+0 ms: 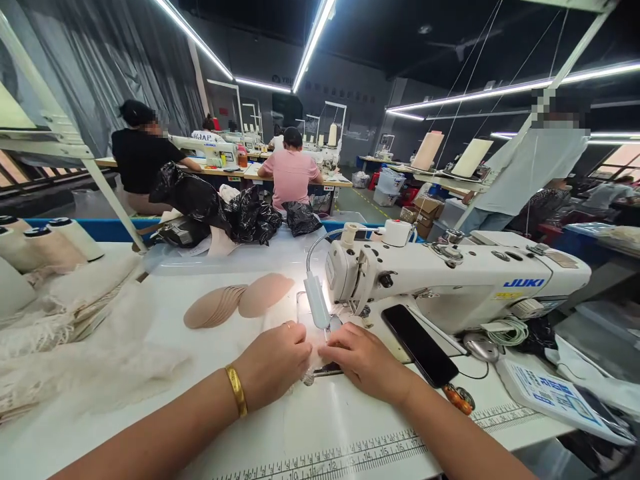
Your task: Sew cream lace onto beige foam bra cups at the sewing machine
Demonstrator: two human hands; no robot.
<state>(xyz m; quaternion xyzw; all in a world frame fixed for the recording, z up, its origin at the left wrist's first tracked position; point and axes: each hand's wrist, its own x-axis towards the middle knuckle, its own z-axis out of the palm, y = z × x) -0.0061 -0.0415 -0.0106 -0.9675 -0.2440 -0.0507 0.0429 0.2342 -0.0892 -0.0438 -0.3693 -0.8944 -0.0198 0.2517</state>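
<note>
A white JUKI sewing machine (pixel 480 283) stands to the right, with a small lit lamp (pixel 316 301) over its needle area. Just left of the presser foot, my left hand (pixel 280 360) has its fingers closed on a sheer pale fabric (pixel 314 360). On the other side, my right hand (pixel 367 363) bends its fingers down onto the same fabric, thumb and fingertips together at its edge. My hands partly hide the fabric and the needle point. Beige oval cup pads (pixel 215 307) lie in a fanned stack to the left, with another pad (pixel 266 295) beside them.
A black phone (pixel 419 345) lies by the machine bed. Sheer lace fabric (pixel 75 340) heaps at the left near thread cones (pixel 75 239). A printed ruler (pixel 360 459) runs along the front edge. Black plastic bags (pixel 250 217) sit behind the table; several people work beyond.
</note>
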